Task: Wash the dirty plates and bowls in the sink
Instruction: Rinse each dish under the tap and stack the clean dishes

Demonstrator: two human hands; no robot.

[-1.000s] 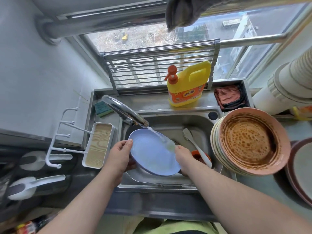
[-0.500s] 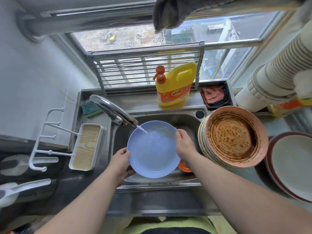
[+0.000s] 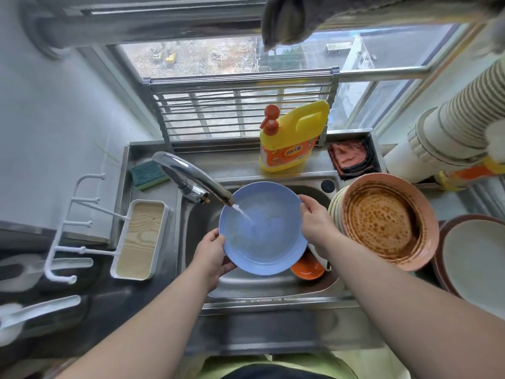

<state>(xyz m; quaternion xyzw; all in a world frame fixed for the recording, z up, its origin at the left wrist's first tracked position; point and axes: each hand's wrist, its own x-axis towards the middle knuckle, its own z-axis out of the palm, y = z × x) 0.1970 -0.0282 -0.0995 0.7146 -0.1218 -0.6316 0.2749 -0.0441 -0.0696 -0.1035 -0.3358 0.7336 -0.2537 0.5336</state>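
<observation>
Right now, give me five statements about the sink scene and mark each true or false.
1. Both hands hold the blue plate. True: left hand and right hand grip opposite rims.
2. The tap is off. False: water runs onto the plate.
3. The top plate of the stack is clean. False: it is covered in brown sauce.
4. The soap bottle stands behind the sink. True.
5. The sponge lies in the sink. False: it lies on the ledge by the tap.

Blue plate [image 3: 263, 228] now level and face-up under the tap stream, right hand [image 3: 317, 222] higher on its right rim.
</observation>
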